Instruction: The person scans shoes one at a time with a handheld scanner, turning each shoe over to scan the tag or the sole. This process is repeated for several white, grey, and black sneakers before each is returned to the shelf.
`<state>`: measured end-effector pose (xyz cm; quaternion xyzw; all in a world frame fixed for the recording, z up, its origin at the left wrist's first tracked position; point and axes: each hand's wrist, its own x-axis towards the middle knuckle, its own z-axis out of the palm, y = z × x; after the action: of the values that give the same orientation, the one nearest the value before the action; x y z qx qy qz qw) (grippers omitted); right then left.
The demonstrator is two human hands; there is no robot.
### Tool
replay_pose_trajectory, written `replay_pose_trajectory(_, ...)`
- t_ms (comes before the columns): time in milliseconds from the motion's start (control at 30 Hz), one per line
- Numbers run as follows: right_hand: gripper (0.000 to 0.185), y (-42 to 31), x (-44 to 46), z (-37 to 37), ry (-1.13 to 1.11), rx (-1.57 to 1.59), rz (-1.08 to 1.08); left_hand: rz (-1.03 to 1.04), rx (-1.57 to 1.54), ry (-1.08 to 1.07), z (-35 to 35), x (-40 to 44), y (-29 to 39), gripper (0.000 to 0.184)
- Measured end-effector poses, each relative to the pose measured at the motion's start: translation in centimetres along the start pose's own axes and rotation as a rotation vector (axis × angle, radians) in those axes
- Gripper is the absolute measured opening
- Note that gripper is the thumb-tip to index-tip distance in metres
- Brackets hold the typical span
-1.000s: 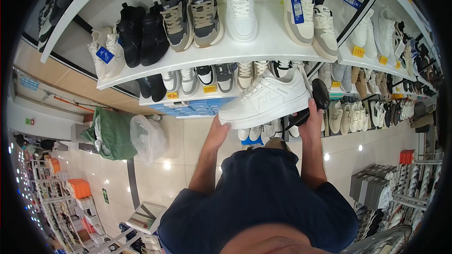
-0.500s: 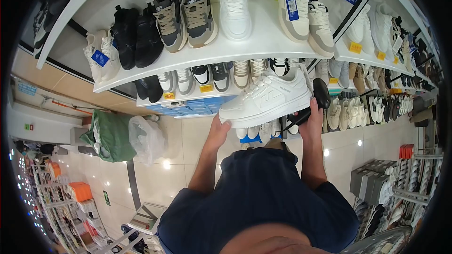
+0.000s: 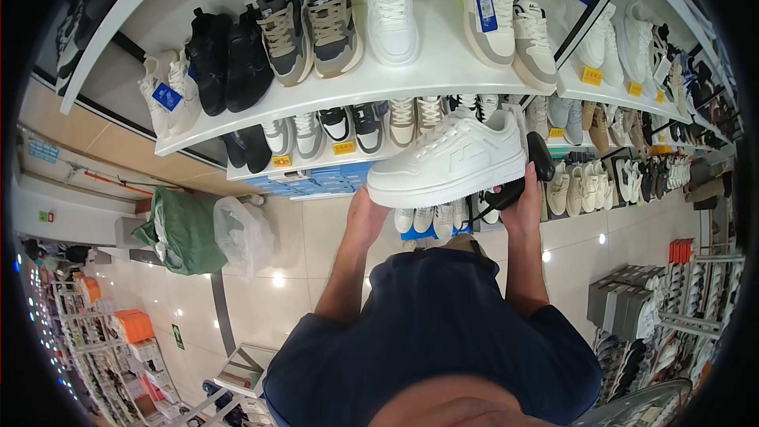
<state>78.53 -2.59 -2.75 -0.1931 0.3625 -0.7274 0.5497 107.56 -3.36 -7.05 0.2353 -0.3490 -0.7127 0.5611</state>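
A white sneaker (image 3: 451, 160) is held up sideways in front of the shelves, its toe to the left and its heel to the right. My left hand (image 3: 367, 209) grips the toe end from below. At the heel, my right hand (image 3: 522, 202) is closed round the back of the shoe and also has a black object (image 3: 539, 160) against it, which I cannot fully make out. A single white sneaker (image 3: 393, 16) stands on the upper shelf, with grey-and-black sneakers (image 3: 336, 28) to its left and a blue-tagged cream sneaker (image 3: 489, 20) to its right.
The white upper shelf (image 3: 443, 63) curves across the top, with more shoes on the rack below. On the floor at left are a green bag (image 3: 186, 229) and a clear plastic bag (image 3: 241, 233). Grey boxes (image 3: 621, 308) stand at right, and a mirror (image 3: 245, 368) is at lower left.
The toe of the held sneaker has risen slightly and the shoe lies more level, with my left hand's fingers further under it. The view has shifted a little, moving the shelf shoes slightly left.
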Motion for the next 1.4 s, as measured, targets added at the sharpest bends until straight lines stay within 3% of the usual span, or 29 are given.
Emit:
replay_pose_trajectory(267,0.033,0.2,-0.6,0.6,0.017,0.016,0.025,-0.066,-0.108,-0.083,-1.1,0.4,0.1,0.060)
replay_pose_trajectory(333,0.042,0.4,-0.7,0.5,-0.006,-0.034,0.021,-0.105,-0.155,-0.043,-1.0,0.2,0.3,0.060)
replay_pose_trajectory(667,0.047,0.1,-1.0,-1.9,-0.086,0.027,-0.037,-0.271,-0.261,0.065,0.0,0.2,-0.3,0.059)
replay_pose_trajectory(733,0.053,-0.3,-1.2,-1.9,-0.024,-0.009,-0.037,-0.368,0.053,0.088,0.9,0.6,0.1,0.052)
replay_pose_trajectory(767,0.053,-0.5,-1.3,-1.9,-0.021,-0.008,-0.040,-0.371,0.054,0.084,0.6,0.5,-0.3,0.052)
replay_pose_trajectory(833,0.054,-0.8,-1.4,-1.8,0.020,0.099,-0.057,-0.186,0.095,-0.084,-0.1,0.2,-1.1,0.058)
replay_pose_trajectory(933,0.061,-1.0,-1.3,-2.6,-0.003,-0.002,-0.076,-0.211,0.254,-0.123,-0.1,0.4,-0.7,0.063)
replay_pose_trajectory(1233,0.060,-1.9,-1.1,-3.5,-0.008,-0.026,-0.100,-0.305,0.318,-0.167,1.0,0.9,-0.9,0.074)
replay_pose_trajectory(1400,0.056,-2.7,-0.5,-3.1,-0.031,0.029,-0.107,-0.213,0.280,-0.088,1.0,1.0,-2.1,0.071)
